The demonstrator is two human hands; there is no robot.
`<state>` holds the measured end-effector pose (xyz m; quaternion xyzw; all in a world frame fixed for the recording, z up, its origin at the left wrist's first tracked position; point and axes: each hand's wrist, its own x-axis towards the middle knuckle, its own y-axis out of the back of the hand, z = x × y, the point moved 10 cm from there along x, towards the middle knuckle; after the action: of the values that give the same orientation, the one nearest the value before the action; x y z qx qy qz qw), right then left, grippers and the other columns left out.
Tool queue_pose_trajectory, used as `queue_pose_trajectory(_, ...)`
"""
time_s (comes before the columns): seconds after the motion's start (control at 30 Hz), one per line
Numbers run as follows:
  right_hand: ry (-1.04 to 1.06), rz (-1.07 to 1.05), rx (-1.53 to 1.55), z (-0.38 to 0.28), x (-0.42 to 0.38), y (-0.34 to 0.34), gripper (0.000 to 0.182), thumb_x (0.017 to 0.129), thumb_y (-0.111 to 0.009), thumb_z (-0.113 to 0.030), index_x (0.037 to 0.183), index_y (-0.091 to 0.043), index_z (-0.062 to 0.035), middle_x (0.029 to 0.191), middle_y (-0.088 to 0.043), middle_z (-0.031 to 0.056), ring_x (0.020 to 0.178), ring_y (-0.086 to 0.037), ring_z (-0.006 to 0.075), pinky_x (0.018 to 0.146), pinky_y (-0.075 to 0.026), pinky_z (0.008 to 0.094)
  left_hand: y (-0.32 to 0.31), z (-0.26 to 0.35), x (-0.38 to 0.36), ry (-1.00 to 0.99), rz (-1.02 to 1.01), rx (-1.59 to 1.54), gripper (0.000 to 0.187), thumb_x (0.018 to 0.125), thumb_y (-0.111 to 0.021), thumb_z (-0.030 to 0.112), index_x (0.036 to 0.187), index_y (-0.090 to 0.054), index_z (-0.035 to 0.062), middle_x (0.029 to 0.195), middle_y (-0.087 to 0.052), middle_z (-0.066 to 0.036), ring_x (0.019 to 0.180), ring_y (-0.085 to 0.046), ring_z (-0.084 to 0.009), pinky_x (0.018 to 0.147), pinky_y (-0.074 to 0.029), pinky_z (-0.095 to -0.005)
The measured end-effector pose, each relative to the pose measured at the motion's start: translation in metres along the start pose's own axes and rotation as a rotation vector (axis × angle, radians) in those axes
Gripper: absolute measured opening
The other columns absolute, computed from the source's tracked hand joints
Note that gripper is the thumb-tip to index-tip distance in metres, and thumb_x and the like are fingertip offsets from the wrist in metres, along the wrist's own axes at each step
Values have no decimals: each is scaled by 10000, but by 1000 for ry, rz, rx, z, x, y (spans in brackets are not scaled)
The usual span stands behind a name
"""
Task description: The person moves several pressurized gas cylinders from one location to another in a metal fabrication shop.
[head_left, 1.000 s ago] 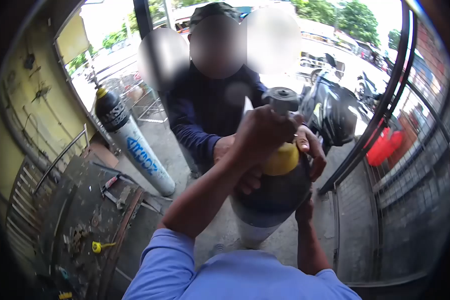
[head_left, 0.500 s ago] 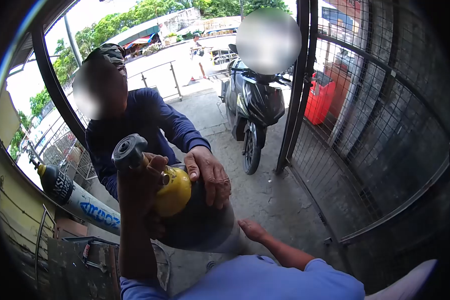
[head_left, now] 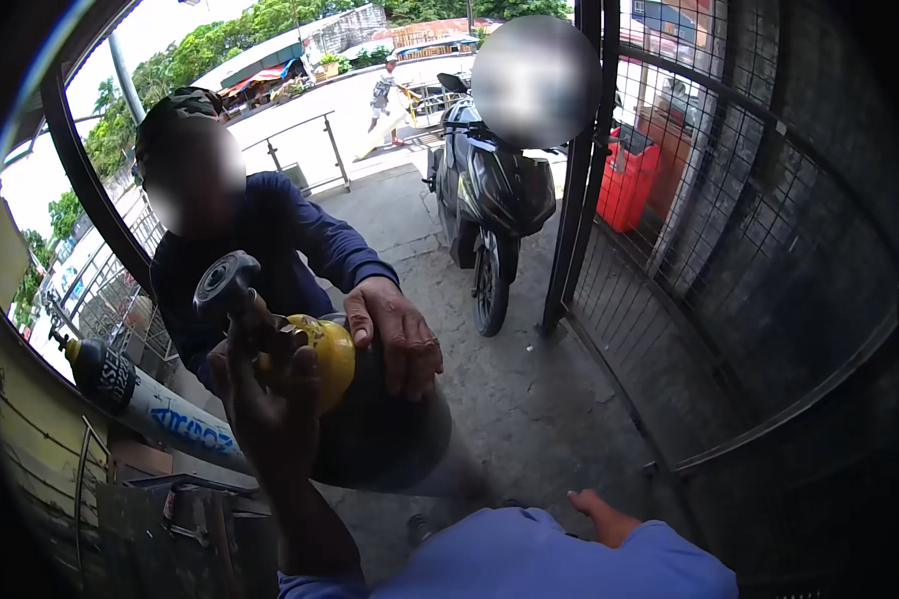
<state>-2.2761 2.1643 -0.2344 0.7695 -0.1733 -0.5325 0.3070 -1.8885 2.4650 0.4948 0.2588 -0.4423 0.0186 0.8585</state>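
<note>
The left hand is at the valve of a gas cylinder, with fingers raised and spaced on either side of the fitting. Whether they clamp the valve or only rest against it cannot be told. A dark handwheel sits above the fingertips. A yellow collar lies just beside the hand, at the neck of the cylinder.

The cylinder stands between the wearer and a co-worker, slanting across the view; its upper part is dark and its lower body paler. The co-worker's hand lies on the dark shoulder, fingers extended beside the collar. The attached sleeve is dark blue.

The right hand is apart from the cylinder, with no object visible in it; its finger position cannot be told.

At the far left, a second cylinder is marked with blue lettering. Beyond the work area are a black motorcycle, a mesh gate and a red container.
</note>
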Motion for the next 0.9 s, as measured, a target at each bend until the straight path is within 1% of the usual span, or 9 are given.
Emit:
queue_pose_trajectory(0.17,-20,36,47,-2,7,31,715,917,-464,-586,1052,-656,89,950,-682,255,880,-680,375,769,-535,460,-4,-15,17,163,-38,-138,615,771,-752,472,1186,-573,56,1102,-508,-132,1058,-548,-258,923,-458,-429)
queue_pose_trajectory(0.27,-36,-66,156,-28,4,38,715,922,-464,-561,1194,-597,87,1280,-551,293,1243,-500,413,1045,-403,434,-4,-18,20,172,-58,-152,622,737,-777,452,1182,-577,66,1059,-512,-112,1032,-555,-258,904,-460,-430)
queue_pose_trajectory(0.37,27,-58,138,-58,8,43,684,922,-463,-547,1174,-618,70,1258,-567,288,1229,-508,417,1041,-401,436,-7,-27,17,138,-22,-163,617,728,-794,424,1184,-576,70,1032,-519,-98,985,-570,-247,865,-469,-404)
queue_pose_trajectory(0.47,117,-53,86,-82,18,36,645,916,-481,-535,1111,-649,57,1166,-633,262,1095,-609,400,953,-475,431,-12,-17,20,109,-51,-227,549,770,-784,364,1166,-565,53,1042,-530,-88,973,-584,-219,884,-470,-385)
queue_pose_trajectory(0.53,66,-139,151,-83,16,32,613,915,-501,-517,1031,-658,65,1014,-681,232,869,-690,356,784,-547,454,-10,-7,20,117,-62,-242,530,779,-785,342,1157,-562,46,1052,-537,-86,977,-588,-202,897,-471,-381)
queue_pose_trajectory(0.6,92,-120,233,-88,7,34,564,917,-531,-477,968,-645,72,899,-678,199,696,-691,304,609,-559,443,-13,-6,20,140,-71,-303,552,761,-795,348,1161,-561,48,1046,-533,-84,972,-585,-195,879,-473,-373)
queue_pose_trajectory(0.67,30,-211,247,-77,19,16,491,931,-518,-456,999,-630,18,836,-670,165,700,-670,298,566,-518,444,-17,-10,20,163,-86,-392,537,755,-794,357,1122,-552,48,999,-508,-81,919,-552,-193,829,-465,-366)
queue_pose_trajectory(0.77,152,-161,134,-98,-15,40,514,918,-548,-420,996,-639,80,905,-675,198,712,-699,317,549,-555,438,-17,-11,23,26,-52,-323,514,757,-784,372,1071,-539,47,934,-489,-88,871,-524,-210,792,-459,-370)
queue_pose_trajectory(0.9,410,-97,-164,-78,19,22,587,923,-496,-470,1042,-646,85,1025,-663,264,857,-684,395,741,-536,503,-11,-11,20,55,-28,-365,534,763,-767,405,1096,-536,58,853,-477,-87,842,-516,-238,814,-464,-381)
